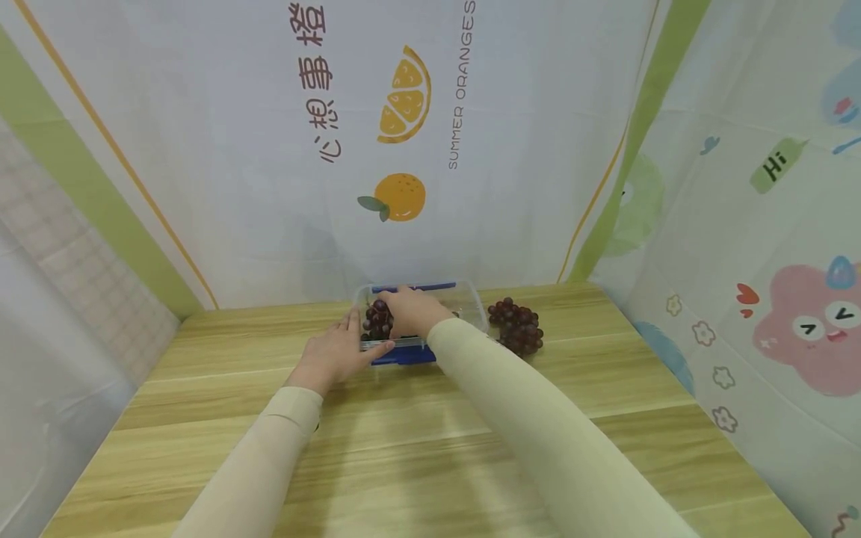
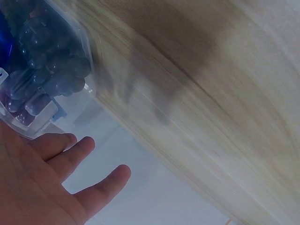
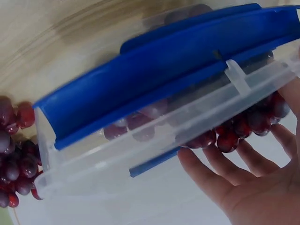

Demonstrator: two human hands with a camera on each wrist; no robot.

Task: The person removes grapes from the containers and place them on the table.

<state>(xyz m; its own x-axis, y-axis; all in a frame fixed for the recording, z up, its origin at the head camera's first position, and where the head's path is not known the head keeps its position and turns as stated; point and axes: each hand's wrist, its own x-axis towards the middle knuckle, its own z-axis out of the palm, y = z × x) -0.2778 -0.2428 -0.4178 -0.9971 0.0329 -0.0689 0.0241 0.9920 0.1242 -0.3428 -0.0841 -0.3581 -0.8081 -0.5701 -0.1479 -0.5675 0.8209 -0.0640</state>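
Observation:
A clear plastic food container (image 1: 476, 302) with blue clip flaps (image 3: 187, 61) stands near the table's back edge. Inside its left part lies a bunch of dark red grapes (image 1: 378, 320). My left hand (image 1: 332, 353) rests against the container's left end, its thumb along the front rim; in the left wrist view its visible fingers (image 2: 105, 187) are extended and hold nothing. My right hand (image 1: 413, 310) reaches in over the container. The right wrist view shows its spread fingers (image 3: 253, 161) touching the grapes at the rim; its thumb is mostly hidden.
Another bunch of grapes (image 1: 516, 326) lies on the wooden table (image 1: 403, 441), just right of the container. A white cloth (image 1: 269, 224) with printed oranges hangs behind the table. More printed cloth (image 1: 740, 299) hangs at the right side.

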